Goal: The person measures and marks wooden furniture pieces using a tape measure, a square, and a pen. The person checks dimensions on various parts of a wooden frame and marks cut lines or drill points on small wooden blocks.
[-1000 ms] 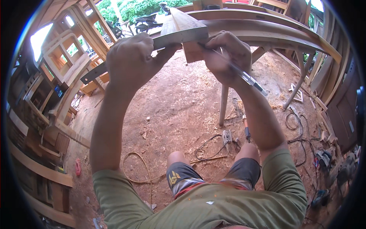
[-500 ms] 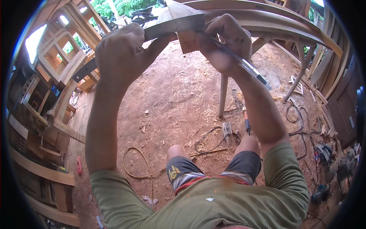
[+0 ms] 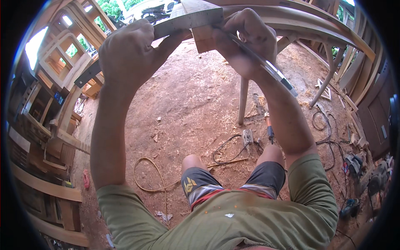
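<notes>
A flat grey metal straightedge (image 3: 183, 24) lies across the end of a pale wooden piece (image 3: 204, 39) at the top of the view. My left hand (image 3: 127, 52) is closed around the straightedge, whose far-left end sticks out behind the wrist. On the other side of the wood, my right hand (image 3: 250, 43) pinches a slim pen (image 3: 277, 74) with a clear and dark barrel. The pen slants back along my right wrist. Its writing tip is hidden by my fingers, close to the wood.
Long curved timbers (image 3: 300, 25) rest on legs at the upper right. Wooden frames (image 3: 58, 58) stand at left. Shavings cover the dirt floor, with a power socket box (image 3: 248, 136), a yellow hose (image 3: 146, 189), black cables (image 3: 329, 143) and power tools (image 3: 354, 164).
Both hands, the straightedge and the wooden piece sit slightly higher in the view, with my left hand a little further left. Both grips stay the same.
</notes>
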Action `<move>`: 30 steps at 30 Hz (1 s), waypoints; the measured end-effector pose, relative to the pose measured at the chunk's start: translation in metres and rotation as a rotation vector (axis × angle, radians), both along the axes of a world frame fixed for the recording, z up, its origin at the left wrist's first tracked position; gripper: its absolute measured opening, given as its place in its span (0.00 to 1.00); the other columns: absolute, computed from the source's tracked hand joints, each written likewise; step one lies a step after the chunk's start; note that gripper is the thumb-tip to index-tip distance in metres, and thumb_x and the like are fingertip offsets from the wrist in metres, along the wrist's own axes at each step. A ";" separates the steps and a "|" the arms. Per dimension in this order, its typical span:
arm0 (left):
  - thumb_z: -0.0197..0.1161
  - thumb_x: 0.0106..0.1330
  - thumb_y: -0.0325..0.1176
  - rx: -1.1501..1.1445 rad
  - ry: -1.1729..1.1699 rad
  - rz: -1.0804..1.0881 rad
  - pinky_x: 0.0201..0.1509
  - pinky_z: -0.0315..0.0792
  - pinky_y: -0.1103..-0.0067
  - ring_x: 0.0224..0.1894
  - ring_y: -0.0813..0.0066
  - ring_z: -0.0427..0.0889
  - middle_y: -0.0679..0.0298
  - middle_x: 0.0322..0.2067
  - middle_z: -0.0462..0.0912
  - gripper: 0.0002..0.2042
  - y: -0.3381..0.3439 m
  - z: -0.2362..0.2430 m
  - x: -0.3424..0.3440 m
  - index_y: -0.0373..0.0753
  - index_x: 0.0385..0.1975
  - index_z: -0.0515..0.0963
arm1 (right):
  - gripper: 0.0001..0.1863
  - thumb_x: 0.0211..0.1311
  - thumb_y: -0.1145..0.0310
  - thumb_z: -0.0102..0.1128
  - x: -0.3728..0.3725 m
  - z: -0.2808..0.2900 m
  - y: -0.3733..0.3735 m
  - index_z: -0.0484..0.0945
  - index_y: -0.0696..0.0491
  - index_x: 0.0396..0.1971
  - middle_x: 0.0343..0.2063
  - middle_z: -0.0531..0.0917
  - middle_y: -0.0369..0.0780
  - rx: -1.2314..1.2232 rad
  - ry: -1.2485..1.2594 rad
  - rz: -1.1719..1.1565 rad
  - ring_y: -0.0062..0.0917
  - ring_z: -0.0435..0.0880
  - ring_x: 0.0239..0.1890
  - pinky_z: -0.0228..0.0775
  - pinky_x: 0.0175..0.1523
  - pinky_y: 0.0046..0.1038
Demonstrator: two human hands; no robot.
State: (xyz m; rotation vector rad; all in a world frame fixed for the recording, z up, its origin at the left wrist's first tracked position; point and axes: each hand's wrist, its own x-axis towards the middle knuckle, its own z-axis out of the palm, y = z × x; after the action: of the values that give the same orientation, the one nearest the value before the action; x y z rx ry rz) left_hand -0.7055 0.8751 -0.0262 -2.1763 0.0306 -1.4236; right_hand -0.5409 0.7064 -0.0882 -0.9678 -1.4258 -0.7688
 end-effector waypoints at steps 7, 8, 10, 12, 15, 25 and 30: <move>0.72 0.55 0.64 0.009 -0.004 -0.012 0.18 0.65 0.74 0.13 0.74 0.69 0.66 0.13 0.71 0.33 0.001 0.000 0.001 0.38 0.12 0.69 | 0.09 0.61 0.75 0.70 0.001 0.002 0.001 0.75 0.54 0.29 0.27 0.81 0.34 0.017 -0.042 -0.014 0.11 0.75 0.29 0.66 0.33 0.19; 0.72 0.55 0.64 0.002 0.004 -0.008 0.18 0.65 0.74 0.13 0.74 0.70 0.66 0.13 0.71 0.33 0.002 -0.001 0.001 0.38 0.12 0.70 | 0.09 0.62 0.75 0.70 0.001 0.002 0.002 0.75 0.54 0.29 0.27 0.81 0.34 0.045 -0.040 0.011 0.11 0.74 0.29 0.66 0.34 0.18; 0.72 0.56 0.64 -0.011 0.006 -0.005 0.18 0.65 0.74 0.13 0.75 0.70 0.66 0.13 0.71 0.33 0.000 -0.001 0.001 0.38 0.12 0.70 | 0.09 0.62 0.75 0.70 0.001 0.002 -0.002 0.76 0.54 0.29 0.28 0.81 0.33 -0.011 -0.004 0.025 0.11 0.75 0.30 0.66 0.34 0.19; 0.72 0.56 0.64 -0.022 0.010 0.006 0.18 0.65 0.75 0.13 0.75 0.70 0.66 0.12 0.71 0.33 0.001 -0.001 -0.001 0.38 0.12 0.70 | 0.09 0.61 0.75 0.71 0.002 0.000 -0.001 0.76 0.54 0.30 0.28 0.81 0.33 -0.065 0.035 0.047 0.11 0.75 0.31 0.67 0.35 0.19; 0.71 0.56 0.64 0.034 -0.025 -0.017 0.17 0.65 0.76 0.13 0.77 0.69 0.67 0.13 0.71 0.32 0.002 -0.001 0.002 0.38 0.12 0.71 | 0.07 0.61 0.75 0.70 0.005 -0.003 0.000 0.78 0.55 0.32 0.30 0.82 0.32 -0.065 0.150 0.162 0.11 0.76 0.33 0.68 0.37 0.19; 0.64 0.66 0.62 -0.757 0.172 -0.362 0.19 0.51 0.81 0.15 0.85 0.60 0.75 0.11 0.63 0.32 0.007 0.018 0.026 0.39 0.12 0.70 | 0.07 0.61 0.75 0.68 0.007 0.007 -0.012 0.80 0.58 0.37 0.33 0.82 0.34 -0.133 0.082 0.118 0.13 0.79 0.36 0.71 0.41 0.20; 0.63 0.63 0.62 -1.286 0.357 -0.517 0.21 0.56 0.78 0.16 0.81 0.64 0.73 0.14 0.67 0.28 -0.007 0.004 0.054 0.39 0.20 0.79 | 0.06 0.61 0.77 0.67 0.000 0.012 -0.006 0.80 0.59 0.36 0.32 0.81 0.34 -0.205 0.167 0.074 0.14 0.78 0.36 0.70 0.41 0.20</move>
State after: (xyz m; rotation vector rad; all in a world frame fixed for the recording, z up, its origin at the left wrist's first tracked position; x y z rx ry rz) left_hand -0.6519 0.8683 -0.0219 -3.6775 -0.2927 -1.4558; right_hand -0.5409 0.7002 -0.0764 -1.1032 -1.4039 -0.4815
